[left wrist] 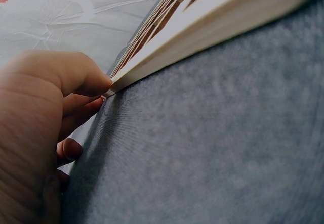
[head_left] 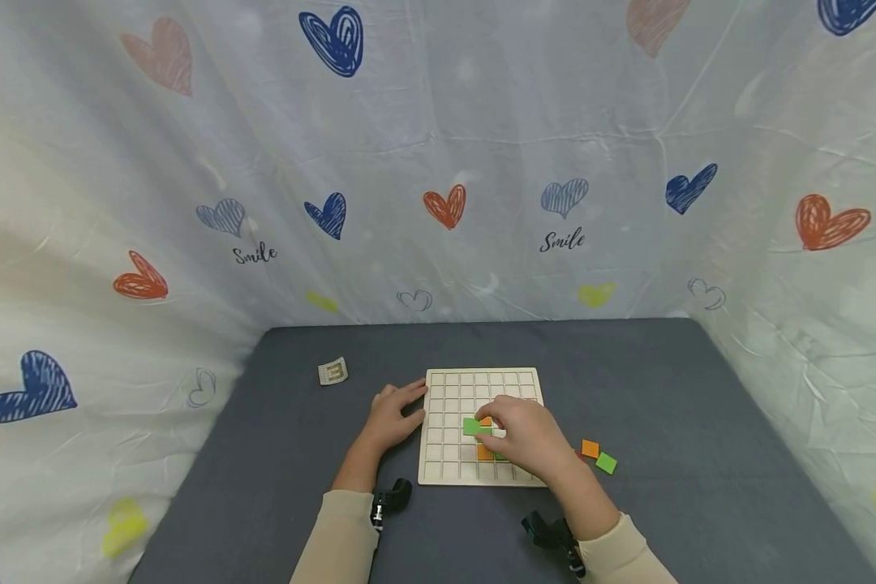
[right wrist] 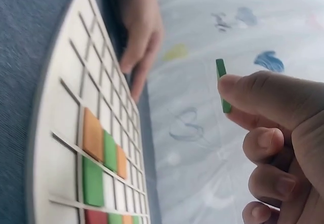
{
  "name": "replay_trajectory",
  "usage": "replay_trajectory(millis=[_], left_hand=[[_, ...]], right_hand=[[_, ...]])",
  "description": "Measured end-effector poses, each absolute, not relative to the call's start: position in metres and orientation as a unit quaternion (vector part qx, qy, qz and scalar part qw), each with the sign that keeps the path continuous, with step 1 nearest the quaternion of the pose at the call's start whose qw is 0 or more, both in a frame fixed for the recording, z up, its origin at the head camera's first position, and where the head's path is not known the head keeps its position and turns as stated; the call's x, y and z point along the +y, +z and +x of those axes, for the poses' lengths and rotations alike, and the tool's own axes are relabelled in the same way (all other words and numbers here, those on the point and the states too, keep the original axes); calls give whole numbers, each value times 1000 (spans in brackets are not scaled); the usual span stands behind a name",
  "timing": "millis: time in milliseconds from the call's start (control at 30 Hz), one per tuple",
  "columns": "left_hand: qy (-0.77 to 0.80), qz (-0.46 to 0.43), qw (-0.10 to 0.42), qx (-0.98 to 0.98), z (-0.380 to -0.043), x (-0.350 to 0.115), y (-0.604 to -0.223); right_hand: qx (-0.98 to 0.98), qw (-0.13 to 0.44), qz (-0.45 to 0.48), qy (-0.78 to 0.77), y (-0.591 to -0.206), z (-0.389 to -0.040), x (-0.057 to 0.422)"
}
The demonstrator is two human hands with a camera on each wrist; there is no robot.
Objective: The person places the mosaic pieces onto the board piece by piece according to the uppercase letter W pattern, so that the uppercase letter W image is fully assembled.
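Observation:
A pale wooden board [head_left: 444, 405] with a grid of square cells lies flat on the dark cloth. My right hand [head_left: 529, 434] is over its middle, pinching a green square tile [right wrist: 223, 85] between thumb and finger, raised off the board. In the right wrist view, an orange tile [right wrist: 93, 134], a green tile [right wrist: 92, 182] and a red tile [right wrist: 96, 217] sit in cells among several others. My left hand [head_left: 392, 418] touches the board's left edge with thumb and fingertips, the fingers fairly straight. The right hand hides part of the board in the head view.
Right of the board lie a loose orange tile [head_left: 590, 448] and a loose green tile [head_left: 607, 463], with a red piece partly hidden by the right wrist. A small printed paper [head_left: 332, 371] lies at the back left. A heart-patterned curtain [head_left: 482, 268] surrounds the table.

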State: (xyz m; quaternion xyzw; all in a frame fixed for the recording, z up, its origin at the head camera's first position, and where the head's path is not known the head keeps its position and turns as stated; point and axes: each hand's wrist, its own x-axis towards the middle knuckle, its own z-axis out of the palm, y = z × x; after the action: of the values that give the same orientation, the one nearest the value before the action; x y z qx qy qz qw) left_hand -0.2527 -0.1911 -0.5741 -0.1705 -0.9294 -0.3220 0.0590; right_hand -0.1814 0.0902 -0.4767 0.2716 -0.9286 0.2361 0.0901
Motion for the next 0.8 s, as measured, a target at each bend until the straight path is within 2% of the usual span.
replay_trajectory(millis=[467,800], left_hand=[[-318,-171,62,-930,-253,-191,-573],[-323,-171,53,-929,-252,-191,-572]], right_hand=[[-941,10,254,222,-514,-186,69],[-947,2,243,208,-526,-188,67]])
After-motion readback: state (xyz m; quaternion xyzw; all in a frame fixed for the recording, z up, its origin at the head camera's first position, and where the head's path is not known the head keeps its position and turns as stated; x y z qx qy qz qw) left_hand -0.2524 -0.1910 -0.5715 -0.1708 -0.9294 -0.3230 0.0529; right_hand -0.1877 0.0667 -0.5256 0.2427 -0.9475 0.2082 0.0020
